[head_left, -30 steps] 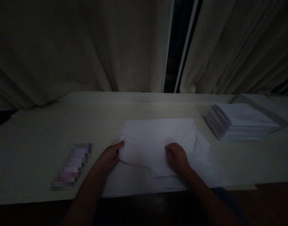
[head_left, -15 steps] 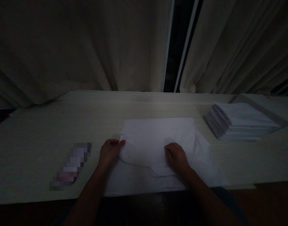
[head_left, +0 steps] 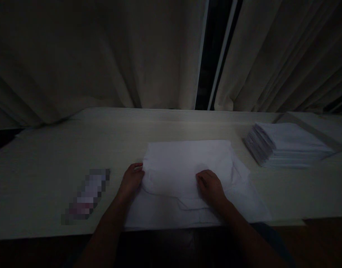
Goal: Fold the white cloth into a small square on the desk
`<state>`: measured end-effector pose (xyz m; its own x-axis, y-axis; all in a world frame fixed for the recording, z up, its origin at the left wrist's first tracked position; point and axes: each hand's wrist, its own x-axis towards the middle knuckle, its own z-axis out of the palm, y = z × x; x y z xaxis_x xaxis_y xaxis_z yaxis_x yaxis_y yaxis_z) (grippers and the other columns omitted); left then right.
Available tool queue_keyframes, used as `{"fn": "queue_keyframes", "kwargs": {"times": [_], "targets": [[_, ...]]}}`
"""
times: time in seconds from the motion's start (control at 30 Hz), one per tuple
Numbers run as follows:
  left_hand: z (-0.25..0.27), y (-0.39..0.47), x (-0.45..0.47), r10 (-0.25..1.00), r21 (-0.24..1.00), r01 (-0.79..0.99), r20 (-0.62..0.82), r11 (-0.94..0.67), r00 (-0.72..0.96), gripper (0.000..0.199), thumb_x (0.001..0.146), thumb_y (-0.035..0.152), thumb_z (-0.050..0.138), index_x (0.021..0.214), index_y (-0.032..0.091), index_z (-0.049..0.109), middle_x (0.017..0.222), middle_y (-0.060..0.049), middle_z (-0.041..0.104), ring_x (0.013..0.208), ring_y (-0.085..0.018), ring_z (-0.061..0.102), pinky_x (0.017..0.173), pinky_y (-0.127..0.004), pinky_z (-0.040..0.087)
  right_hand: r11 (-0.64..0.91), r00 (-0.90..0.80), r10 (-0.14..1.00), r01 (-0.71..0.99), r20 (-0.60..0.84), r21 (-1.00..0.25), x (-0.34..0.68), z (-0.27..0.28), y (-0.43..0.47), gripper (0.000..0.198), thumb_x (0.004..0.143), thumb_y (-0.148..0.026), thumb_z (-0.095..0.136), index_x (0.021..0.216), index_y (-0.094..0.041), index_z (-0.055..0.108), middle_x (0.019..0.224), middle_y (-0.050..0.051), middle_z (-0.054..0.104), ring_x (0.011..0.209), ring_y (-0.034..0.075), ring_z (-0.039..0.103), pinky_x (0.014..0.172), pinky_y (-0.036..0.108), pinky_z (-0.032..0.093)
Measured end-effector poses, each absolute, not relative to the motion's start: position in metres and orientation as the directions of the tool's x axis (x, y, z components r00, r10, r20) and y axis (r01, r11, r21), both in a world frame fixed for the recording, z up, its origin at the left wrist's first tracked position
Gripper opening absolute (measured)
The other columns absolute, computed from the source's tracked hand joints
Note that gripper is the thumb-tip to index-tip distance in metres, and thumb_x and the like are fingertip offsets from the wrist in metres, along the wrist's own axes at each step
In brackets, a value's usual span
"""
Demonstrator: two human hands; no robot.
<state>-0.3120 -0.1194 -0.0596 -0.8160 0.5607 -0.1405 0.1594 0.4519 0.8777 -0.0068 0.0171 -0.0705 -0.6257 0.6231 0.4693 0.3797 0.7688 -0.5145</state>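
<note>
A folded white sheet, which looks like thin cloth, lies in front of me on a larger white layer that reaches the table's front edge. At its left edge, my left hand is closed, thumb and fingertips at the border of the sheet. My right hand rests on top of the sheet, right of the middle, its fingers curled together. What those fingers pinch, if anything, is hidden beneath them. Creases run along the sheet's right side, and its lower edge is uneven.
A stack of folded white sheets stands at the right on the pale table. To the left lies a blurred-out, flat oblong object. Behind the table hang curtains with a dark gap between them. The light is dim.
My left thumb has drawn back slightly from the top of the sheet to its left edge. The right hand and the sheet stay practically where they were.
</note>
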Motion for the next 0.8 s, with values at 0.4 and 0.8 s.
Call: {"fn": "queue_keyframes", "kwargs": {"times": [0.4, 0.8], "targets": [[-0.059, -0.130, -0.281, 0.867, 0.284, 0.908, 0.309, 0.309, -0.392, 0.064, 0.092, 0.049, 0.040, 0.148, 0.021, 0.031, 0.160, -0.009, 0.022, 0.147, -0.028, 0.016, 0.117, -0.050, 0.020, 0.802, -0.643, 0.586, 0.371, 0.494, -0.469, -0.007, -0.065, 0.014, 0.019, 0.088, -0.014, 0.051, 0.097, -0.019, 0.067, 0.095, 0.009, 0.066, 0.092, 0.023, 0.058, 0.085, 0.038, 0.046], [-0.081, -0.131, -0.274, 0.890, 0.207, 0.897, 0.166, 0.390, -0.426, 0.079, 0.088, 0.065, 0.035, 0.150, 0.016, 0.028, 0.159, -0.014, 0.023, 0.147, -0.031, 0.016, 0.117, -0.052, 0.016, 0.811, -0.650, 0.581, 0.408, 0.490, -0.419, -0.005, -0.067, 0.013, 0.019, 0.092, -0.020, 0.049, 0.099, -0.019, 0.067, 0.097, 0.009, 0.066, 0.095, 0.024, 0.057, 0.087, 0.040, 0.044]]}}
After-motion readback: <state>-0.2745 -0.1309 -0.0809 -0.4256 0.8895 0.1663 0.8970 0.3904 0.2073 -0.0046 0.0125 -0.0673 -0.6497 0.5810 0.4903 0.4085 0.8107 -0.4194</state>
